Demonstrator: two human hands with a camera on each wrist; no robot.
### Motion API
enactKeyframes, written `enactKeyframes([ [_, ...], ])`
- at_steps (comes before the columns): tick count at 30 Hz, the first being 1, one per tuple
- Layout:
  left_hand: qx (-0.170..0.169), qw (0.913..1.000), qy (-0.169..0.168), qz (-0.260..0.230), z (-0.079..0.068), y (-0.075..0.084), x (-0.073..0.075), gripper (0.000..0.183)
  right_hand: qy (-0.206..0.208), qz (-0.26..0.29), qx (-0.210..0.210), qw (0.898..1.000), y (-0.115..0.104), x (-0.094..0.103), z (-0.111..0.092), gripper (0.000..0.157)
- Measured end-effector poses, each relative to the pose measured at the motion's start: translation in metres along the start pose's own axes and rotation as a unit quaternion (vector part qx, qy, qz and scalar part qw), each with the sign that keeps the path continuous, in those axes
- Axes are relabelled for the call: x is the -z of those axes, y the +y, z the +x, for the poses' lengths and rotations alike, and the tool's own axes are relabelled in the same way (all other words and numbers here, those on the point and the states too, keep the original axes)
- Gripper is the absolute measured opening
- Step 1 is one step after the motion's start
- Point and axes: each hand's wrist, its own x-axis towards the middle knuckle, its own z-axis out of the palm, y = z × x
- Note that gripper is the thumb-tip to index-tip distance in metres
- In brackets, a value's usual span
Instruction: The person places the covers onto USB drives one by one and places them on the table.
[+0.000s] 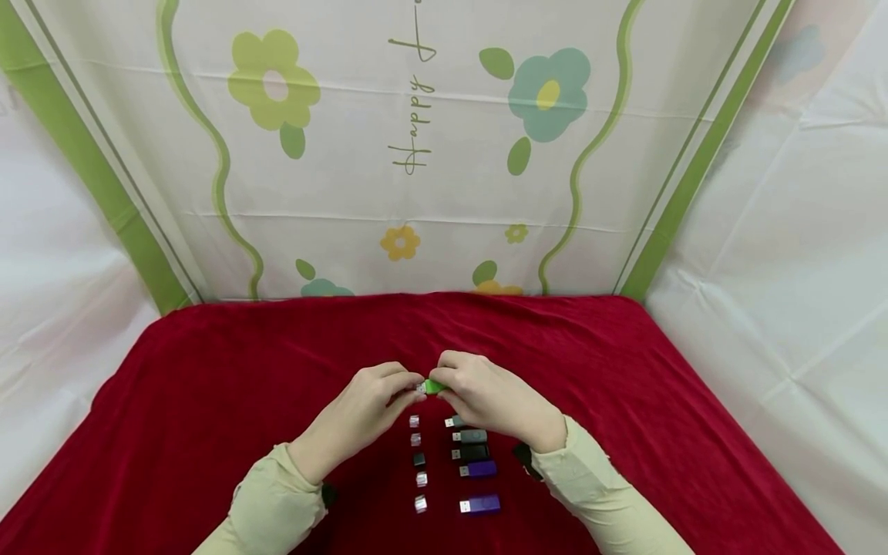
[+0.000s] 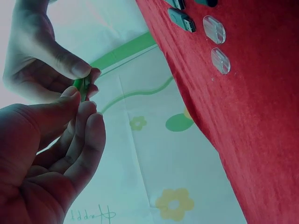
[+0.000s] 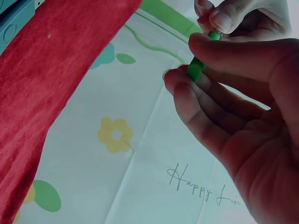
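In the head view both hands meet above the red cloth over a green USB stick (image 1: 433, 386). My right hand (image 1: 489, 389) pinches its green body between thumb and fingers. At the pale plug end, my left hand (image 1: 368, 405) pinches what looks like a clear cap (image 1: 420, 388), mostly hidden by the fingertips. The right wrist view shows the green USB stick (image 3: 195, 70) between my right thumb and fingers, with the left fingertips at its far end. From the left wrist, a green edge (image 2: 80, 85) shows between the two hands.
Below the hands lies a column of caps, several clear (image 1: 421, 479) and one black (image 1: 419, 459). To its right runs a column of USB sticks: grey (image 1: 473, 436), black (image 1: 475, 453) and purple (image 1: 483, 505), plugs facing left. A flowered curtain (image 1: 444, 193) rises behind the red cloth (image 1: 277, 347).
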Motion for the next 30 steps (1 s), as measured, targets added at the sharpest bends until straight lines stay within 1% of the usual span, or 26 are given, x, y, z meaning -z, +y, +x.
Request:
enactKeyframes([
  [4,0.004,1.0,-0.005,0.002,0.001,0.001,0.001,0.023,-0.002,0.012,-0.003,1.0,0.001,0.003,-0.001,0.014],
  [9,0.017,0.9997,-0.016,0.004,0.0,0.002,0.002,0.022,-0.006,0.002,0.002,1.0,0.004,0.001,-0.003,0.018],
  [16,0.03,0.9993,-0.024,0.004,-0.001,0.004,0.002,0.022,-0.001,-0.007,-0.001,1.0,0.005,0.0,-0.004,0.016],
  [21,0.054,0.9978,-0.038,0.008,-0.002,0.004,0.001,0.023,-0.015,-0.048,-0.017,0.999,0.007,-0.003,-0.006,0.016],
  [26,0.069,0.9961,-0.052,0.021,-0.002,0.002,0.0,0.023,-0.033,-0.1,-0.048,0.993,0.012,-0.002,-0.008,0.016],
  [30,0.084,0.9936,-0.071,0.025,-0.002,0.002,0.0,0.021,-0.049,-0.119,-0.072,0.989,0.017,-0.001,-0.008,0.016],
])
